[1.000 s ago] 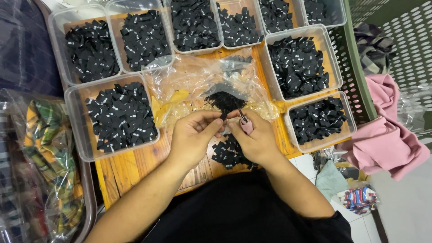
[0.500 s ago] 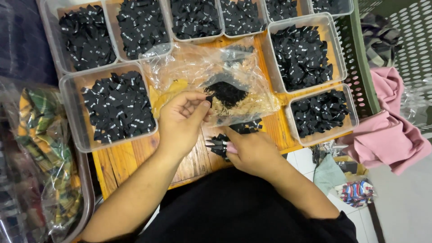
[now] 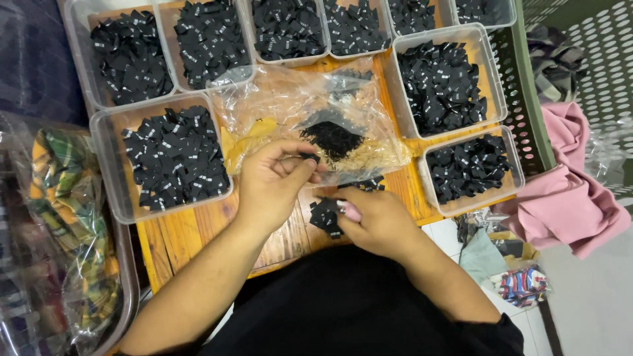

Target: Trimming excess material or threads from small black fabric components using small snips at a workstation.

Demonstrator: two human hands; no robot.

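Pinching one small black label [image 3: 310,158] between thumb and fingertips, left hand [image 3: 273,184] at centre frame, grip pressed together on it, just at the near edge of the clear plastic bag [image 3: 310,118]. Resting lower and to the right, right hand [image 3: 379,221] with fingers curled down onto the loose pile of black labels [image 3: 326,214] on the wooden surface [image 3: 191,237]; grip bent over the pile, but whether anything is caught in it cannot be told.

Compared with a second back: then both hands met tip to tip over the pile, working one piece together; now apart, left lifted toward the bag, right dropped to the pile. Half a second back already separated, so only a small further spread since. Judged from this: one label singled out and carried off, the next being felt for.

Around: clear tub of black labels [image 3: 168,158] at left, two more tubs [image 3: 445,76] [image 3: 471,168] at right, a row along the top edge, pink cloth [image 3: 567,204] at far right, checked fabric in plastic [image 3: 62,217] at far left.
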